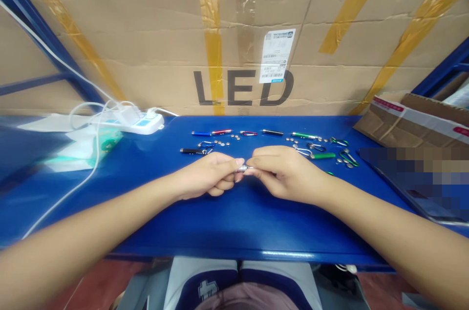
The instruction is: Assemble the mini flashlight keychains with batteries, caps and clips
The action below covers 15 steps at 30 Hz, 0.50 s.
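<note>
My left hand [214,173] is closed, its thumb and fingers pinching one end of a small silver mini flashlight [241,169]. The thumb and fingertips of my right hand [284,171] are pinched at the flashlight's other end. Fingers cover most of it; only a short ridged metal stretch shows between the hands. Just behind lie a black mini flashlight [192,151], a blue one [201,133], a red one [221,132] and another black one [273,132]. Green flashlight bodies [324,155] rest near my right hand, among small carabiner clips [315,147] and several button cells [222,143].
A white power strip [146,123] with cables and plastic packets [88,149] sits at the left of the blue table [234,232]. A large cardboard box [146,46] stands behind. On the right are an open carton [414,119] and a dark, partly pixelated flat object [403,178].
</note>
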{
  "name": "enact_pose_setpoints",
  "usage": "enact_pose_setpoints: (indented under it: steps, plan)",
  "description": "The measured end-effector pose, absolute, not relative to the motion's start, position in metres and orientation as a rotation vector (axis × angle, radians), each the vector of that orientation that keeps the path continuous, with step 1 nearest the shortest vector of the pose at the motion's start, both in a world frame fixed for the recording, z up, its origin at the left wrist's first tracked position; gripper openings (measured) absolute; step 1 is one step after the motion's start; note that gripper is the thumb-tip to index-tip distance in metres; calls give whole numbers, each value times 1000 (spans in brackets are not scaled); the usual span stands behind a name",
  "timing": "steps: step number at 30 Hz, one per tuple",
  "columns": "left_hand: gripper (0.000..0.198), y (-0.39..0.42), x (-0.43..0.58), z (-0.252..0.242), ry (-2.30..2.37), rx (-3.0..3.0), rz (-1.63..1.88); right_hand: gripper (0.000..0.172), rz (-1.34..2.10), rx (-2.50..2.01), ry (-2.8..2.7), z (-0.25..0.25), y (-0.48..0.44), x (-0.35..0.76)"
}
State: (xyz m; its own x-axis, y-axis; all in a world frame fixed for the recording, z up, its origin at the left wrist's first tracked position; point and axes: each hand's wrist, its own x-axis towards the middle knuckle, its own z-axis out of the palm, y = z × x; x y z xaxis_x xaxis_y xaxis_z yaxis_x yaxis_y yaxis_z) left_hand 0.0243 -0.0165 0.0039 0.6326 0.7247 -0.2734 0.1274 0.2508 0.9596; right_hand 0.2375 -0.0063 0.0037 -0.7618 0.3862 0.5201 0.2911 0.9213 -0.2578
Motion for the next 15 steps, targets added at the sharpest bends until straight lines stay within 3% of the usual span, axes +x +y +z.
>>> enact_pose_setpoints:
  steps: [7, 11, 15]
  plan:
    - [42, -18, 20, 5, 983, 2017, 595, 34, 1205, -945, -2133, 6, -5, 231]
    - [39, -18, 20, 4, 934, 2280, 714, 37, 1762, -867, -1733, 8, -3, 230]
    - [35, -20, 21, 4, 882, 2506, 705, 34, 1998, -867, -1555, 11, -3, 232]
